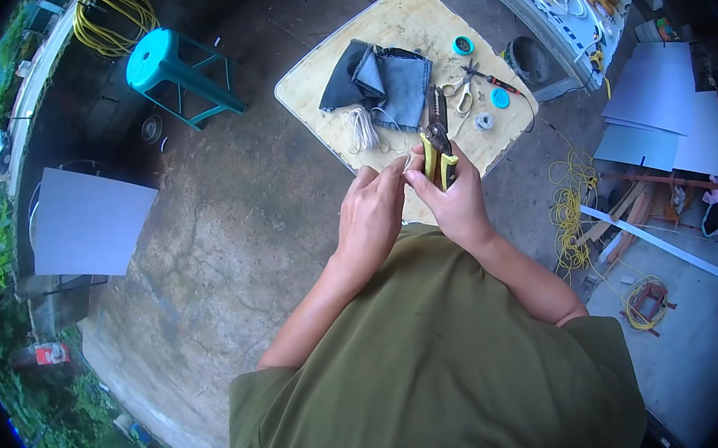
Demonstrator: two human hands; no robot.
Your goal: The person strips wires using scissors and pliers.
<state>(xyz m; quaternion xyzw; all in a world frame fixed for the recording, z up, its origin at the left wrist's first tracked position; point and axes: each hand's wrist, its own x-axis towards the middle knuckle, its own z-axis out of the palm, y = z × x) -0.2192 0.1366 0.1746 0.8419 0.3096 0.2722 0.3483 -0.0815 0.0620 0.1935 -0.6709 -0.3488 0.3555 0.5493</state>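
Note:
My right hand [461, 205] is closed around yellow-handled wire strippers [437, 139], their dark jaws pointing away from me. My left hand [371, 210] is closed in a pinch on a thin white wire [408, 166], and its fingertips meet those of my right hand. Just beyond lies a bundle of white wire [360, 129] on the pale table [310, 77]. Folded blue denim [402, 90] is behind it. To the right are scissors [464, 93], a soldering iron [496, 81], a small spool [484, 121], a blue lid [500, 98] and a small round tin [463, 45].
A teal stool [180, 68] stands at the upper left, near coiled yellow hose [115, 23]. A grey panel [91, 219] is at the left. Tangled yellow cord [572, 212], boards [659, 109] and a bucket [531, 59] are on the right.

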